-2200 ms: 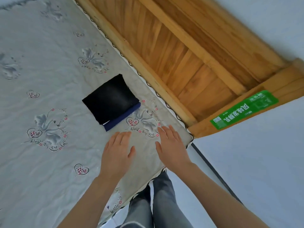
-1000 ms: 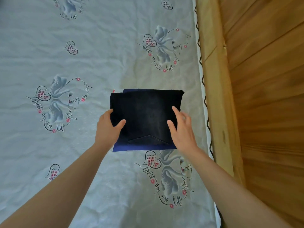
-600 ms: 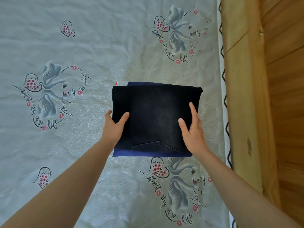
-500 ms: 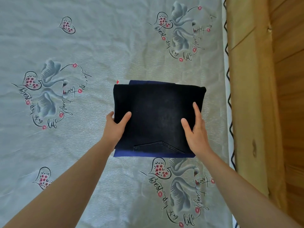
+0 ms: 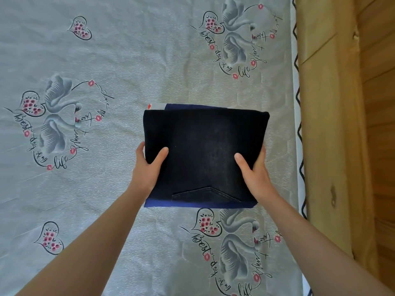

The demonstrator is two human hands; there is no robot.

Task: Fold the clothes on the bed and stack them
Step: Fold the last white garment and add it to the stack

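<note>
I grip folded dark jeans | left hand, right hand clasp opposite side edges; long axis crosswise; navy garment beneath

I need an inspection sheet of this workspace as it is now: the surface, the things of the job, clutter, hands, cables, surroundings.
Surface: bed sheet, pale grey with swan and heart prints, lightly creased.
Job's things: folded dark jeans on top of a folded blue garment, whose edges show at the near and far sides; a white and red piece shows at the far left corner.
Clutter: nothing seen.
Hands: left hand grips the stack's left edge, thumb on top; right hand grips the right edge, thumb on top.
Cables: nothing seen.
Surroundings: wooden bed frame along the right.
</note>
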